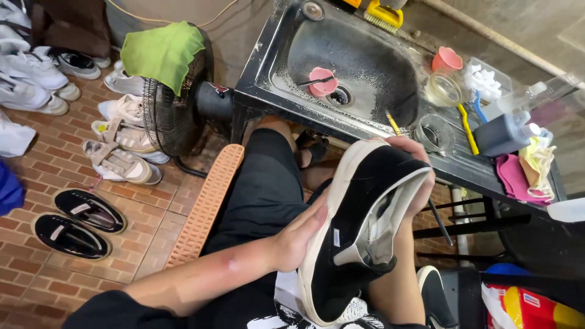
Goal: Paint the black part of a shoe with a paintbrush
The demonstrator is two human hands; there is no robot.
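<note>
The fingers of the left hand (298,234) are pressing flat along the white sole edge of a black sneaker (359,225), grasping it from the side, and the fingers of the right hand (414,170) are curling over the toe end, also gripping it. The sneaker is sitting in the lower middle of the frame, above the person's lap, and it is tilting with the opening turned toward the camera. It is showing black fabric, a thick white rubber sole and a pale grey lining inside. The palm of the right hand is staying hidden behind the shoe, and the heel part is blending with the dark clothing below. A thin yellow stick (393,123) is rising just behind the right fingers, but I cannot tell if they are holding it. In the upper middle, a dark metal sink (365,67) is holding one pink cup (323,82), and a second pink cup (446,59) is standing on the sink's right rim. At the left, one black fan (173,103) is carrying a green cloth (161,52), and two black insoles (79,222) are lying on the brick floor (36,274).
</note>
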